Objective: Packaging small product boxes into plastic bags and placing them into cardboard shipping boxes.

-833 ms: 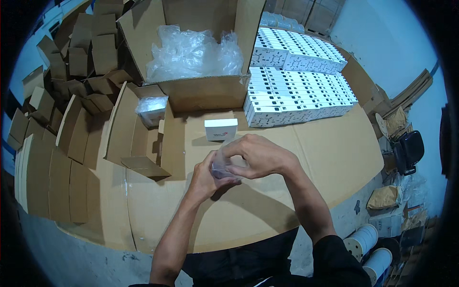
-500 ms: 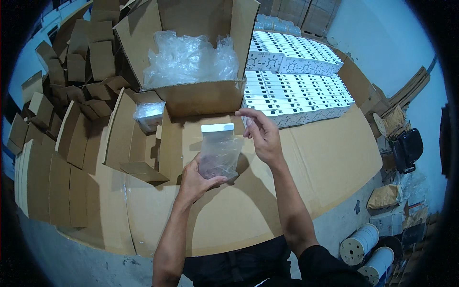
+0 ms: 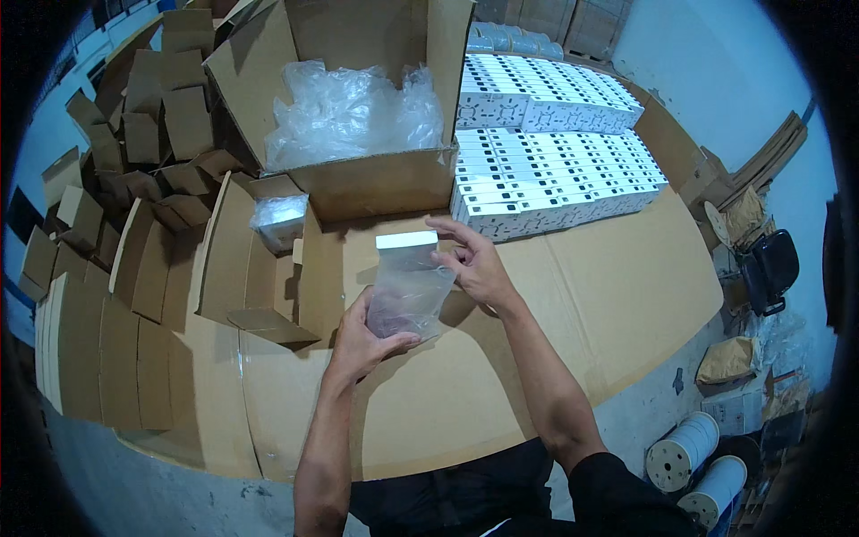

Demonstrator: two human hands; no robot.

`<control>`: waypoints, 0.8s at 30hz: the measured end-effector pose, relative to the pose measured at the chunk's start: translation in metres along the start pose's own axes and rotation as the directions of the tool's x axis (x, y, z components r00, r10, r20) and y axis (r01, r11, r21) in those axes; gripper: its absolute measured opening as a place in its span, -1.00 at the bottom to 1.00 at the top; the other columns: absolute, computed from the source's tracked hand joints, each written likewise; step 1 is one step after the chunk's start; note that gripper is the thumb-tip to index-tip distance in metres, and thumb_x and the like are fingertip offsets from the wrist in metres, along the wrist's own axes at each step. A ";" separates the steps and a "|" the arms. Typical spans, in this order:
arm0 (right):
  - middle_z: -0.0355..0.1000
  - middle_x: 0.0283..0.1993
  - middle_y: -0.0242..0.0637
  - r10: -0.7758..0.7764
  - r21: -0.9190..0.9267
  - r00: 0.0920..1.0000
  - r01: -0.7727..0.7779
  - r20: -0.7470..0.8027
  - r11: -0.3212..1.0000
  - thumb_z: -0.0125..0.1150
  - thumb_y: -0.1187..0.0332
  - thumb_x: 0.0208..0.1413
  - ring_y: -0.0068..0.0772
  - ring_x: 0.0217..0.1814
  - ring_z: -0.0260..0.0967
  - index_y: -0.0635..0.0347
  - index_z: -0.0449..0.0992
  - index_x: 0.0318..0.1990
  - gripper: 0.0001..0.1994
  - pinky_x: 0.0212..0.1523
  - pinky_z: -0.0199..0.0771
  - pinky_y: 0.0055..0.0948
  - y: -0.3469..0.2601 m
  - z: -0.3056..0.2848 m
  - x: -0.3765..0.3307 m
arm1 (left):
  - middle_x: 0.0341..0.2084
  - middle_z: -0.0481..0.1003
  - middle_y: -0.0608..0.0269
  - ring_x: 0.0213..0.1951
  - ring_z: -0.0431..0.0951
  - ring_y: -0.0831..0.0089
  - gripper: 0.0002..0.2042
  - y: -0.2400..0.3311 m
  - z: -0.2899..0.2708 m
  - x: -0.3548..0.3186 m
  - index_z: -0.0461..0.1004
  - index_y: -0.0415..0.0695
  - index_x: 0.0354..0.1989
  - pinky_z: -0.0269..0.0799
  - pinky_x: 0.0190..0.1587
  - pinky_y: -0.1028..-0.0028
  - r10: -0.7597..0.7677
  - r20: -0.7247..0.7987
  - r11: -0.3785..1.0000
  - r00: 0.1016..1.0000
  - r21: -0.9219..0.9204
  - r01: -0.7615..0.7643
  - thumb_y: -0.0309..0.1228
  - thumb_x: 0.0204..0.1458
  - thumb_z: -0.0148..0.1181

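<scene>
My left hand (image 3: 362,345) is closed around the lower part of a clear plastic bag (image 3: 407,295), held upright above the cardboard-covered table. A flat white box (image 3: 406,240) sticks out at the bag's top. Beside its right end is my right hand (image 3: 476,268), fingers apart, index finger stretched past the box's corner and thumb close to the bag's edge. Whether the thumb touches the bag is hard to tell. Left of my hands stands an open cardboard carton (image 3: 255,318) with a plastic-wrapped white box (image 3: 280,219) in its far end.
A large open carton (image 3: 376,192) full of crumpled clear bags (image 3: 353,116) stands behind. Stacked white boxes (image 3: 555,179) fill the back right. More empty cartons (image 3: 125,358) crowd the left. Cable spools (image 3: 684,452) and a black chair (image 3: 769,273) are off the table's right side.
My right hand has moved left and slightly down, closer to the white box and the bag's top edge. My left hand keeps its hold on the bag.
</scene>
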State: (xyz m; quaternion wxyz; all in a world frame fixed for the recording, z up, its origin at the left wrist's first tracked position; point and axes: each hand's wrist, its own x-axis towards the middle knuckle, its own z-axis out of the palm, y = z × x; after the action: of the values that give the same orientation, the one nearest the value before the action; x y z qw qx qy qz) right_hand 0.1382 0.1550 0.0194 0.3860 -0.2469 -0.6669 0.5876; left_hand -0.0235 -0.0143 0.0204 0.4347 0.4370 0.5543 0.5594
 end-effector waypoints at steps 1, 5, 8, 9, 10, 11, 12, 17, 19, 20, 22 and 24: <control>0.52 0.07 -0.34 0.023 -0.073 1.000 -0.022 0.007 0.997 0.28 0.56 0.19 -0.70 -0.25 0.36 0.15 0.48 0.25 -0.55 -0.23 0.45 -0.63 0.001 0.000 0.001 | -0.06 0.56 0.21 -0.04 0.57 0.46 -0.36 0.002 0.000 -0.001 0.43 -0.21 0.10 0.52 0.06 0.39 -0.056 0.007 0.997 0.998 -0.054 0.056 -0.53 -0.22 0.62; 0.53 -0.10 -0.41 -0.123 -0.308 0.992 0.118 0.003 0.944 0.39 0.55 0.10 -0.69 -0.25 0.40 0.07 0.55 0.18 -0.55 -0.22 0.49 -0.61 0.008 0.001 0.003 | -0.06 0.56 0.21 -0.03 0.56 0.46 -0.35 -0.005 -0.003 0.001 0.42 -0.21 0.10 0.52 0.07 0.40 0.015 0.003 1.000 1.000 0.009 -0.015 -0.52 -0.23 0.62; 0.51 -0.15 -0.40 -0.131 -0.262 0.991 0.118 -0.033 0.958 0.37 0.58 0.11 -0.67 -0.25 0.42 0.19 0.55 0.12 -0.61 -0.28 0.51 -0.60 0.006 -0.007 0.000 | -0.05 0.56 0.21 -0.01 0.56 0.45 -0.34 -0.004 -0.004 0.001 0.42 -0.21 0.11 0.51 0.09 0.39 0.007 0.001 1.000 1.000 0.004 -0.007 -0.52 -0.23 0.63; 0.51 -0.15 -0.40 -0.131 -0.263 0.991 0.118 -0.033 0.958 0.37 0.58 0.11 -0.67 -0.25 0.42 0.19 0.55 0.12 -0.61 -0.28 0.51 -0.60 0.004 -0.008 -0.001 | -0.04 0.55 0.20 0.00 0.56 0.45 -0.34 -0.005 -0.004 0.001 0.42 -0.21 0.11 0.51 0.10 0.38 0.021 0.001 1.000 1.000 0.015 -0.021 -0.52 -0.23 0.63; 0.51 -0.15 -0.36 -0.173 -0.153 0.978 0.155 -0.113 0.976 0.34 0.59 0.14 -0.63 -0.24 0.45 0.25 0.52 0.07 -0.66 -0.28 0.55 -0.59 0.002 -0.009 -0.002 | -0.03 0.55 0.20 0.00 0.56 0.44 -0.34 -0.006 -0.004 0.001 0.42 -0.21 0.11 0.50 0.11 0.38 0.035 -0.001 0.999 0.999 0.027 -0.035 -0.51 -0.24 0.63; 0.51 -0.15 -0.31 -0.203 -0.044 0.959 0.199 -0.198 0.979 0.31 0.61 0.17 -0.59 -0.23 0.47 0.31 0.48 0.03 -0.71 -0.28 0.59 -0.57 -0.001 -0.010 -0.002 | -0.03 0.55 0.20 0.00 0.56 0.44 -0.34 -0.005 -0.004 0.000 0.42 -0.21 0.11 0.50 0.11 0.38 0.035 -0.002 0.999 0.999 0.027 -0.034 -0.51 -0.24 0.63; 0.51 -0.15 -0.31 -0.203 -0.043 0.959 0.198 -0.196 0.979 0.31 0.61 0.17 -0.59 -0.23 0.47 0.31 0.48 0.03 -0.71 -0.28 0.59 -0.57 -0.004 -0.010 -0.003 | -0.03 0.55 0.19 0.01 0.55 0.44 -0.33 -0.004 -0.005 0.000 0.42 -0.21 0.12 0.50 0.12 0.37 0.024 -0.006 0.999 1.000 0.028 -0.024 -0.51 -0.24 0.63; 0.49 -0.17 -0.22 -0.127 0.259 0.941 0.214 -0.314 0.942 0.25 0.58 0.23 -0.47 -0.17 0.53 0.31 0.37 -0.04 -0.78 -0.21 0.71 -0.46 -0.015 -0.008 -0.009 | -0.02 0.55 0.19 0.02 0.55 0.43 -0.29 -0.007 -0.006 0.001 0.40 -0.23 0.15 0.49 0.15 0.36 0.015 0.008 1.000 1.000 -0.019 -0.015 -0.50 -0.25 0.63; 0.49 -0.18 -0.24 -0.071 0.353 0.952 0.179 -0.299 0.918 0.26 0.57 0.23 -0.47 -0.16 0.52 0.30 0.38 -0.05 -0.78 -0.21 0.70 -0.46 -0.013 -0.005 -0.011 | -0.01 0.55 0.19 0.02 0.56 0.43 -0.27 -0.010 -0.007 0.001 0.39 -0.23 0.17 0.49 0.14 0.37 0.007 -0.004 1.000 1.000 0.027 -0.007 -0.50 -0.25 0.63; 0.50 -0.19 -0.26 -0.070 0.362 0.961 0.168 -0.268 0.917 0.28 0.55 0.23 -0.49 -0.16 0.52 0.27 0.38 -0.05 -0.79 -0.22 0.66 -0.48 -0.010 -0.004 -0.011 | -0.01 0.55 0.19 0.02 0.56 0.43 -0.27 -0.008 -0.006 0.001 0.39 -0.23 0.17 0.49 0.14 0.37 0.006 -0.003 1.000 1.000 0.027 -0.006 -0.50 -0.25 0.63; 0.50 -0.21 -0.28 -0.070 0.372 0.969 0.156 -0.236 0.915 0.29 0.54 0.23 -0.52 -0.16 0.51 0.25 0.39 -0.06 -0.79 -0.23 0.62 -0.50 -0.003 -0.004 -0.012 | -0.01 0.55 0.19 0.02 0.56 0.43 -0.28 -0.001 -0.004 -0.001 0.40 -0.24 0.17 0.49 0.13 0.37 -0.023 -0.016 1.000 1.000 -0.013 0.023 -0.49 -0.24 0.63; 0.51 -0.22 -0.34 -0.076 0.334 0.981 0.133 -0.179 0.933 0.30 0.53 0.23 -0.59 -0.17 0.49 0.19 0.40 -0.07 -0.79 -0.24 0.49 -0.56 0.002 -0.006 -0.012 | 0.00 0.55 0.19 0.02 0.56 0.43 -0.29 -0.007 -0.008 0.000 0.40 -0.24 0.17 0.49 0.13 0.37 -0.006 -0.022 1.000 1.000 0.001 0.006 -0.49 -0.24 0.63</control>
State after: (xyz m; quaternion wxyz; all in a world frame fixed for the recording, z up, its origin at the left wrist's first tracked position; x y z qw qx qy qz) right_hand 0.1501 0.1493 0.0150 0.5072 -0.1867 -0.5325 0.6514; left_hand -0.0310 -0.0161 0.0132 0.4301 0.4294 0.5605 0.5626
